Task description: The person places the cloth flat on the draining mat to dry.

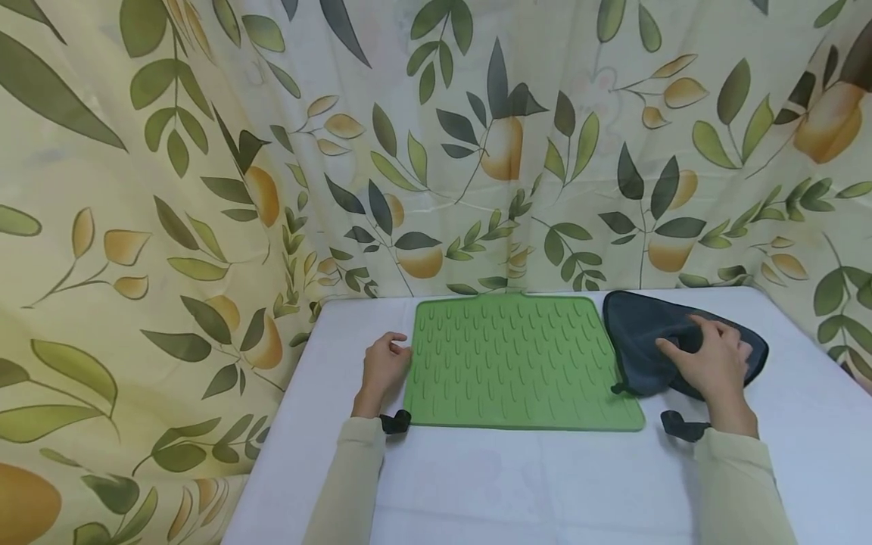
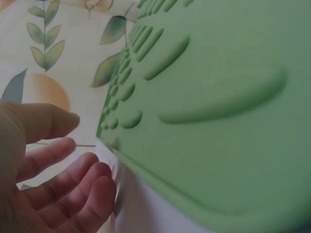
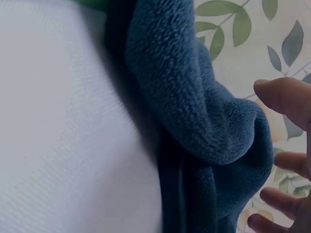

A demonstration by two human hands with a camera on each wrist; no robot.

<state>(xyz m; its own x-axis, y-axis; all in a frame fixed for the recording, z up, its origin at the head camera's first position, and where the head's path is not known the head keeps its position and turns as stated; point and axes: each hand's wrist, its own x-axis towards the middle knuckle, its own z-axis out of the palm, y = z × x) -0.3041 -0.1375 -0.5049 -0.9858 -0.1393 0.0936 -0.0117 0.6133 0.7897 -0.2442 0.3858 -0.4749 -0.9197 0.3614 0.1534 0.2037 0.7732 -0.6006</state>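
Note:
A green silicone-looking mat (image 1: pixel 511 363) with raised oblong ridges lies flat on the white table. Beside its left edge is my left hand (image 1: pixel 384 367), fingers loosely bent and holding nothing; the left wrist view shows its fingertips (image 2: pixel 102 194) close to the mat's edge. A dark blue fleecy cloth (image 1: pixel 636 325) with a darker border lies bunched to the right of the mat, its near left end overlapping the mat's edge. Over the cloth hovers my right hand (image 1: pixel 718 363), thumb and fingers spread apart; in the right wrist view its thumb (image 3: pixel 282 97) is off the cloth's folds.
The white-covered table (image 1: pixel 531 484) ends at the back against a hanging curtain (image 1: pixel 477 151) printed with leaves and fruit, which also runs down the left side. A black strap piece (image 1: pixel 397 421) sits at my left wrist, another (image 1: pixel 684 428) at my right.

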